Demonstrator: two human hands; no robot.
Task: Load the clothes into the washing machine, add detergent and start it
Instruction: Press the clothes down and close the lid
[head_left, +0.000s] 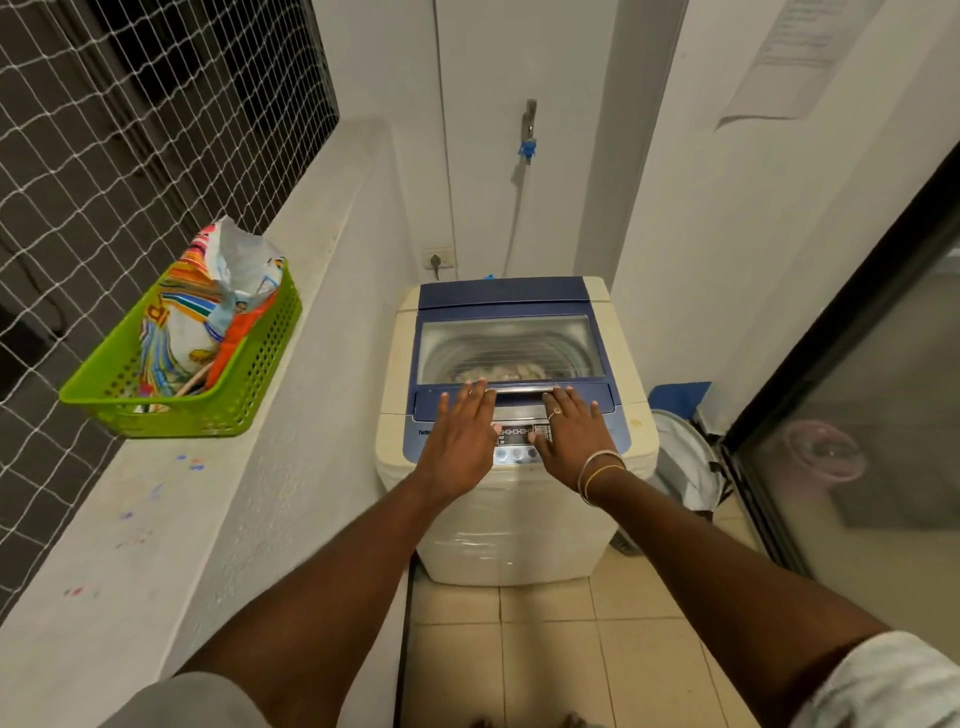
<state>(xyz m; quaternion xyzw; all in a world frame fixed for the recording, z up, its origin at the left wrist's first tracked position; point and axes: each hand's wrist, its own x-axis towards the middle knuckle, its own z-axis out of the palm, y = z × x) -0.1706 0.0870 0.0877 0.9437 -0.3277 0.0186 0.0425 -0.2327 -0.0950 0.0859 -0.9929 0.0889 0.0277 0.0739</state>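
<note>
A cream top-loading washing machine (519, 530) with a blue lid (506, 301) stands against the far wall, lid down. Through the lid's window (509, 345) I see pale clothes (498, 373) in the drum. My left hand (460, 439) lies flat on the front of the lid, fingertips at the silver handle (522, 391). My right hand (571, 434) lies flat beside it, over the control panel (519, 435), fingers straight. A colourful detergent bag (208, 317) sits open in a green basket (249, 400) on the ledge at left.
A white ledge (171, 519) runs along the left under a netted opening (104, 156). A tap with a blue fitting (528, 145) and a wall socket (439, 258) are behind the machine. A white laundry bag (685, 462) stands right of the machine, beside a glass sliding door (857, 441).
</note>
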